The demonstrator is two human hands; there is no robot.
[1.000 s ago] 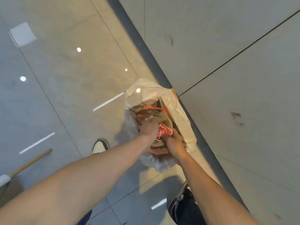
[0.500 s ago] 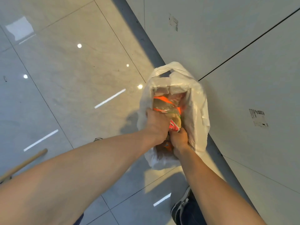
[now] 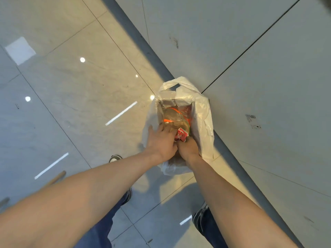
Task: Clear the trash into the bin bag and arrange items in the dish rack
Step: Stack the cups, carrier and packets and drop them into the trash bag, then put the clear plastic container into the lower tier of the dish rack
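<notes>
A white plastic bin bag (image 3: 202,111) stands open on the floor against the wall, its handle loop at the far side. Inside lies a clear plastic wrapper with orange stripes (image 3: 174,118) over brownish trash. A small red and white packet (image 3: 181,135) sits at the bag's near side. My left hand (image 3: 161,140) is inside the bag mouth, fingers spread and pressing on the clear wrapper. My right hand (image 3: 189,149) is beside it, fingers curled around the red packet's lower edge.
Glossy grey floor tiles (image 3: 80,95) stretch to the left. A grey tiled wall (image 3: 259,77) with a dark skirting strip runs along the right. A wooden stick (image 3: 57,177) lies on the floor at the left. My shoes (image 3: 114,158) and dark trousers show below.
The view has shifted, so the bag sits further right and its mouth looks wider. My left hand's fingers have spread out over the wrapper. The red packet stays by my right hand.
</notes>
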